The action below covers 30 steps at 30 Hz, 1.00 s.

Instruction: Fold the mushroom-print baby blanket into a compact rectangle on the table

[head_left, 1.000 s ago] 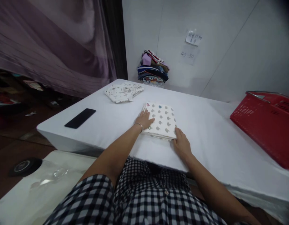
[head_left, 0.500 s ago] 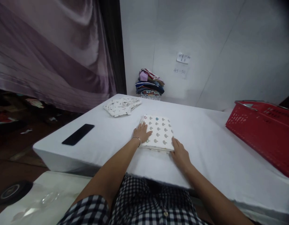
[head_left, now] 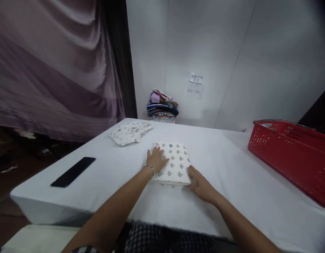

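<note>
Head view: both hands on a folded spotted cloth

Head camera looks down over a white counter [head_left: 231, 182]. At its middle lies a folded white cloth [head_left: 175, 160] printed with grey spots and a few coloured ones along its far edge. The left hand [head_left: 156, 160] lies flat on the cloth's 9 o'clock side, fingers spread and pointing toward 1 o'clock, palm down; its grip is open, pressing rather than clasping, and a thin bracelet [head_left: 150, 168] circles the wrist. The right hand [head_left: 201, 184] rests at the cloth's 5 o'clock corner, fingers extended and touching the near edge, its grip likewise open and flat on the counter.

Toward 11 o'clock of the cloth, well apart, sits another folded patterned garment [head_left: 129, 132], less neatly squared. A black phone [head_left: 73, 171] lies near the counter's 9 o'clock edge. At 3 o'clock stands a red plastic basket [head_left: 291, 154]. Against the wall at 12 o'clock is a stack of folded clothes [head_left: 162, 107] in mixed colours, with a small paper note [head_left: 196, 78] stuck on the wall above it. A mauve curtain [head_left: 46, 70] hangs at 10 o'clock.
</note>
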Available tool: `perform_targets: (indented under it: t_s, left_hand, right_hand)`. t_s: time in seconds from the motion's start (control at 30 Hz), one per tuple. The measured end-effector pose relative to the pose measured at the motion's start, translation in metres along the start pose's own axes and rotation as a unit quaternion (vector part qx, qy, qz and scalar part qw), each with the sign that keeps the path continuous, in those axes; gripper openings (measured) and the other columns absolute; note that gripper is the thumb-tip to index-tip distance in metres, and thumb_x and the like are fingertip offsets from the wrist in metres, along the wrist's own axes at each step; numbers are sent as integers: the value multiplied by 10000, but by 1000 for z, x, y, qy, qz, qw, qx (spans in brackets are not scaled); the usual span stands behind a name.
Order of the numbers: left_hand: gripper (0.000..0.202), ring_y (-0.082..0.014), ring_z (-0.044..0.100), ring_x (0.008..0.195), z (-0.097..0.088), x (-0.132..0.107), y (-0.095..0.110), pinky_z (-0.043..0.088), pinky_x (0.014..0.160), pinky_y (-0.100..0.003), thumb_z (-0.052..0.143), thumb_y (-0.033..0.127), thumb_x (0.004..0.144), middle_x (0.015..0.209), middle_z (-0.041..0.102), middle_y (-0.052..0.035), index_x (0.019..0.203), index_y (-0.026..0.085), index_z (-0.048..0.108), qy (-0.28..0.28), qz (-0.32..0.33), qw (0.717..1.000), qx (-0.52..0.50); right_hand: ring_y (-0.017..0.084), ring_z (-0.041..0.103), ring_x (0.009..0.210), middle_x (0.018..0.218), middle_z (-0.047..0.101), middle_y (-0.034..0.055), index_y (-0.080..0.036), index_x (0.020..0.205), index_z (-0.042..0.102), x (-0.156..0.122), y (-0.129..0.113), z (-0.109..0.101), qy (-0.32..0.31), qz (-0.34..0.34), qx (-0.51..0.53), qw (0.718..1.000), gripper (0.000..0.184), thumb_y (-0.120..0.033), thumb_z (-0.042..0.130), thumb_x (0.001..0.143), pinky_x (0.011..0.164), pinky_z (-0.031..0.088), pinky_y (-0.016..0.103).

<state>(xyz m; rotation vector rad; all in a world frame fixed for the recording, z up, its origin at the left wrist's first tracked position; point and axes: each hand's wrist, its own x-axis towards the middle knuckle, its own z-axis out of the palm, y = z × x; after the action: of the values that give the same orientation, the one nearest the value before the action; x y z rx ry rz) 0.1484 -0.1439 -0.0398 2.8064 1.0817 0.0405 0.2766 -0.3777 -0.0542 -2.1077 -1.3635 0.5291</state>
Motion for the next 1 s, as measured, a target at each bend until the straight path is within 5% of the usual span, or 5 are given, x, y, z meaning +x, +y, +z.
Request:
perform_targets:
  t_s: [0.13,0.33,0.6,1.0]
  left_hand:
    - [757,-253,41,1383,14,0,-7,49,1095,-508,194,645,824,1503,137,-77,1409,171,267,8,7,1000,-17]
    - [734,-238,50,1384,19,-3,-11,174,1083,-452,204,638,834,1506,135,-64,1406,184,268,12,9,999,-38]
    - [714,-219,75,1383,26,-3,-15,225,1076,-386,225,625,844,1500,172,-58,1397,176,290,38,14,998,-50]
    - [687,-203,108,1379,25,-5,-13,222,1090,-369,261,605,851,1488,219,-57,1380,172,323,49,18,997,-51]
  right_hand:
    - [201,269,1328,1453,296,19,-226,1346,414,33,5,-29,27,-19,144,989,690,-163,507,666,1091,235,370]
    - [214,409,1245,1364,441,82,-171,1287,488,122,19,-51,84,69,191,975,527,-243,490,764,1042,318,377]
    - [200,529,1117,1294,506,121,-152,1354,395,201,32,-47,-18,53,200,978,627,-362,572,790,969,402,320]
    - [214,573,1030,1139,609,64,-187,1148,604,241,52,-60,-153,27,206,966,582,-345,748,607,915,435,310]
